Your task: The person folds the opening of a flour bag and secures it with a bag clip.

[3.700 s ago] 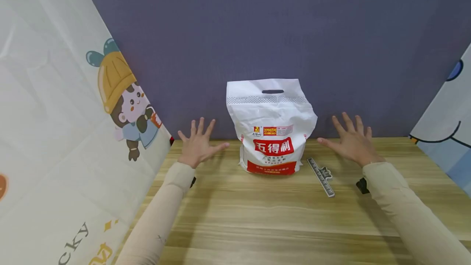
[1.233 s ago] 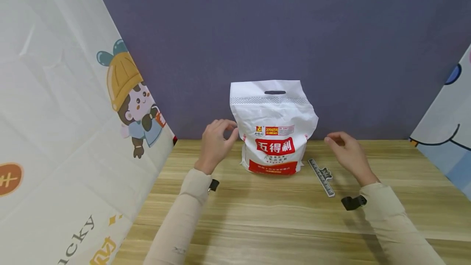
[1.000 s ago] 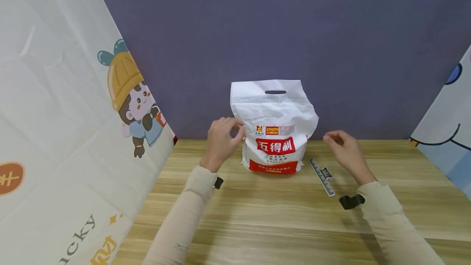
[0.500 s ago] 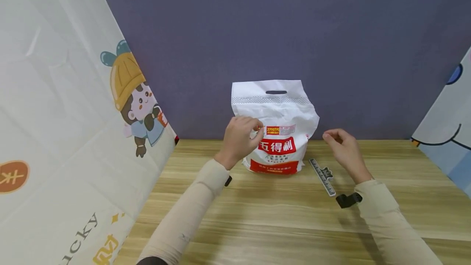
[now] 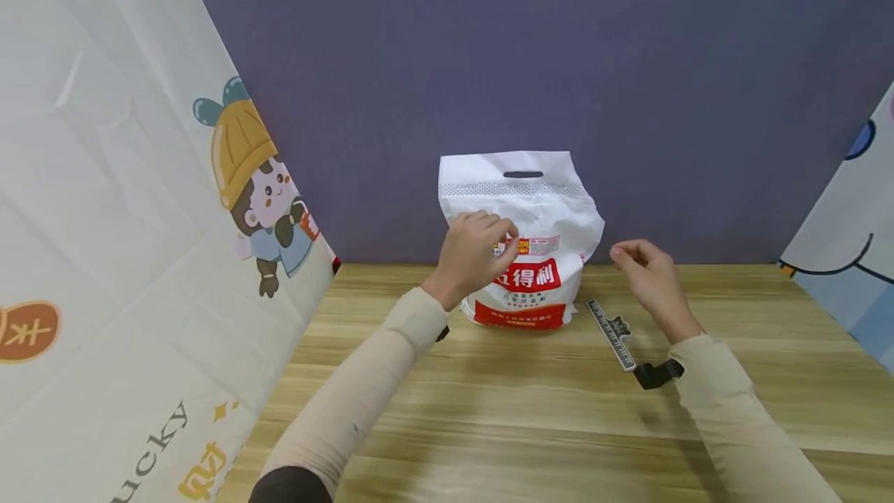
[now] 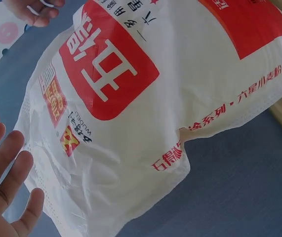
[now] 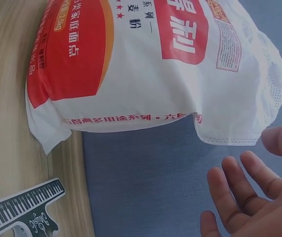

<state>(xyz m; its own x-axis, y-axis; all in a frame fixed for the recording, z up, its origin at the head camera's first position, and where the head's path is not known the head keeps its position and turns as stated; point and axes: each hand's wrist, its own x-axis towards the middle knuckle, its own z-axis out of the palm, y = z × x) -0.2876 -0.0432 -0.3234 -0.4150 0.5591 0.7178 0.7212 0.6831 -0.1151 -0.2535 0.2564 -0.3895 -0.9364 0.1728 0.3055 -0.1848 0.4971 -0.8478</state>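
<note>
I see a left hand (image 5: 472, 256) before the upright white bag (image 5: 534, 220), a right hand (image 5: 651, 279) beside it, both empty, fingers loosely bent, a keyboard-patterned clip (image 5: 611, 335) nearby.

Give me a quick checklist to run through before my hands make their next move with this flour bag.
1. Flour bag upright: ok, standing on the wood-grain table.
2. Handle slot uncovered: ok, neither hand is over it.
3. Left hand empty: ok, in front of the bag, holding nothing.
4. Right hand gripping the bag: not ok, it is beside the bag, apart from it.
5. Piano-key clip out from under the bag: ok, lying beside it.
6. Bag's back undamaged: cannot tell, it faces away.
</note>
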